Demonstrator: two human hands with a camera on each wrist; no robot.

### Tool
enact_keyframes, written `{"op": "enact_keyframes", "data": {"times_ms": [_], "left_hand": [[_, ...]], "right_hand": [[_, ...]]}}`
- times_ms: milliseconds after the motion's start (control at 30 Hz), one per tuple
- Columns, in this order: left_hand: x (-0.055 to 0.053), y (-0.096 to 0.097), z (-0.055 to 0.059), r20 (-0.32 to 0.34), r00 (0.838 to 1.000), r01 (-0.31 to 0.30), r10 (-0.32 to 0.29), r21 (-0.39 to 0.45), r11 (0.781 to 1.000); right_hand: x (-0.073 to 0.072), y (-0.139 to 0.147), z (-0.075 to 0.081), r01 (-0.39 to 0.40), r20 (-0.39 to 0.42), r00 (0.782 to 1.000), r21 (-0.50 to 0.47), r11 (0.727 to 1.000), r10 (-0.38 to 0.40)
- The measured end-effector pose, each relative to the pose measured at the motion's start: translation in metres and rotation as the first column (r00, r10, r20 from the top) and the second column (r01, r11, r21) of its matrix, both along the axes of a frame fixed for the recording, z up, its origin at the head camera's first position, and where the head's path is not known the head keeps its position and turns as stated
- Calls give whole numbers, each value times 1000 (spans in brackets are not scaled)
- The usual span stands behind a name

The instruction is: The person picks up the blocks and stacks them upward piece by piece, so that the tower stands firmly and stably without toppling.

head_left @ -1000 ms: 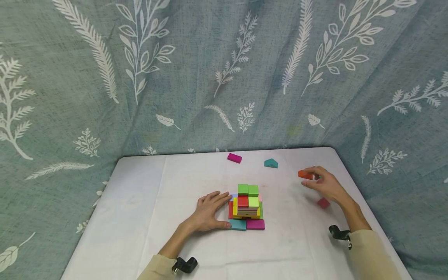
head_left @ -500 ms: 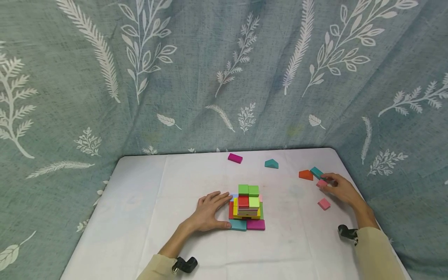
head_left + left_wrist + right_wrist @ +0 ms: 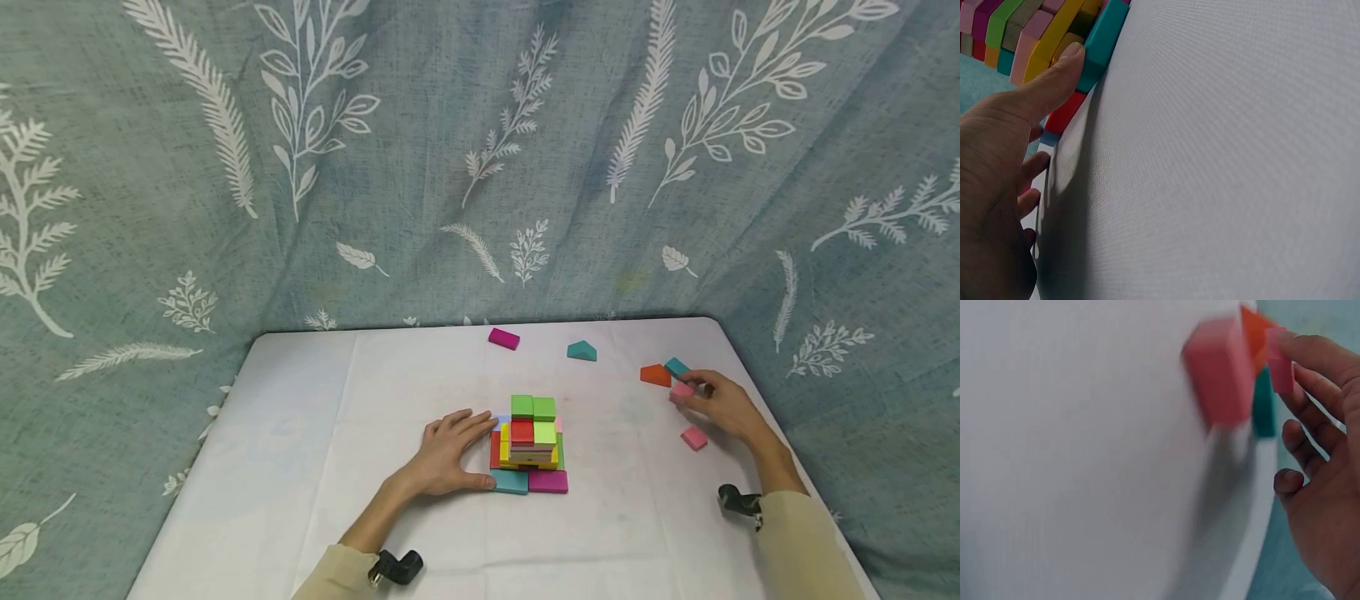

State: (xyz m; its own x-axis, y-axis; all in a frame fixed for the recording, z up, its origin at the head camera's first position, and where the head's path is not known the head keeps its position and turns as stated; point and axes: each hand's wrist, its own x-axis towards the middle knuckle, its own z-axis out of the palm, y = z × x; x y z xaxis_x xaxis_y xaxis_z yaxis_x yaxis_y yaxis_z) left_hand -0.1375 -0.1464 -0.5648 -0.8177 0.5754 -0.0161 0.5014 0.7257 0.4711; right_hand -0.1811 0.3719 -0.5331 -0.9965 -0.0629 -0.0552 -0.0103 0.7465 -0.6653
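A stack of coloured blocks point(image 3: 533, 433) stands on the white table. To its left lies my left hand point(image 3: 448, 458) with fingers spread; in the left wrist view its thumb touches the side of the stack by a teal block point(image 3: 1104, 47). Over on the right, my right hand point(image 3: 723, 404) pinches a small pink block point(image 3: 1280, 361) between thumb and fingers. Another pink block point(image 3: 694, 437) lies on the cloth nearer to me. Just beyond the held block are a teal block point(image 3: 677, 367), partly covered by the fingers, and an orange block point(image 3: 656, 375).
Toward the back of the table point(image 3: 360, 517) lie a magenta block point(image 3: 503, 338) and a teal angled block point(image 3: 582, 351). A patterned blue-green cloth point(image 3: 420, 167) hangs behind and at both sides.
My right hand has let go of the orange block, moved right, and taken hold of the pink block, which has shifted slightly left. My left hand has stayed beside the stack.
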Motion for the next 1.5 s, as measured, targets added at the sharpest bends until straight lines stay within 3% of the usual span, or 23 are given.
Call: {"op": "enact_keyframes", "data": {"times_ms": [133,300,400,533,667,967,1033,1333,1500], "left_hand": [[0,0,0,0,1000,-3,3,-6,1000],[1,0,0,5,1000,-8,8,-7,1000],[2,0,1,8,1000,-8,8,-7,1000],[2,0,0,8,1000,-4,4,-1,1000],[2,1,0,5,1000,-4,4,1,1000],[1,1,0,-5,1000,-3,3,9,1000],[1,1,-1,1,1000,-7,7,0,1000],[0,1,-1,3,1000,-8,8,0,1000],[0,0,-1,-3,1000,-4,4,1,1000]], "right_hand": [[1,-24,18,-55,-40,998,-11,998,54],[8,-66,42,-159,-118,982,-102,982,146],[12,-90,54,-258,-209,950,-104,961,232],[20,-121,67,-389,-297,887,-64,919,355],[32,-148,79,-468,-280,858,-79,880,431],[54,-181,100,-555,-307,794,-14,832,525],[57,-185,102,-555,-302,792,3,832,530],[59,-194,103,-523,-225,823,59,850,522],[60,-195,101,-504,-228,830,86,859,510]]}}
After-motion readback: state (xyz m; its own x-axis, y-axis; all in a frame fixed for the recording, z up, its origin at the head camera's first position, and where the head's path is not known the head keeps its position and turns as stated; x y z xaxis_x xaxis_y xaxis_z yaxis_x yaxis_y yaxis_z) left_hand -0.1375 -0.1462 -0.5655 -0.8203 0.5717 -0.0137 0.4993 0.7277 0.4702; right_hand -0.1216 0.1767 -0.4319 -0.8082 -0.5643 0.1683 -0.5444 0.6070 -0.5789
